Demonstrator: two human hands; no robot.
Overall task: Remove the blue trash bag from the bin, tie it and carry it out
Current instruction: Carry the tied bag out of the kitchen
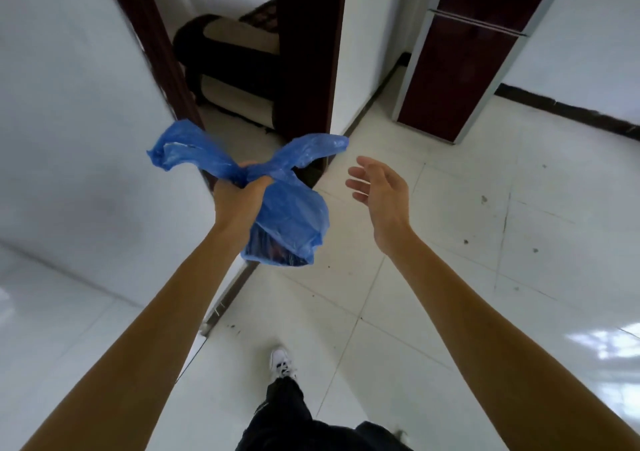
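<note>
The blue trash bag point(291, 218) hangs in the air in front of me, knotted at the top with two loose ends flaring left and right. Dark contents show through its lower part. My left hand point(239, 194) grips the bag at the knot, fingers curled round the gathered plastic. My right hand point(377, 191) is held up to the right of the bag, apart from it, fingers relaxed and spread, holding nothing. No bin is in view.
A doorway with a dark brown frame point(304, 52) stands just ahead, a dark and beige sofa point(235, 66) beyond it. A dark red cabinet point(464, 52) stands at the right. A white wall point(69, 104) runs along the left. My foot in a white shoe point(282, 364) is on the tiled floor.
</note>
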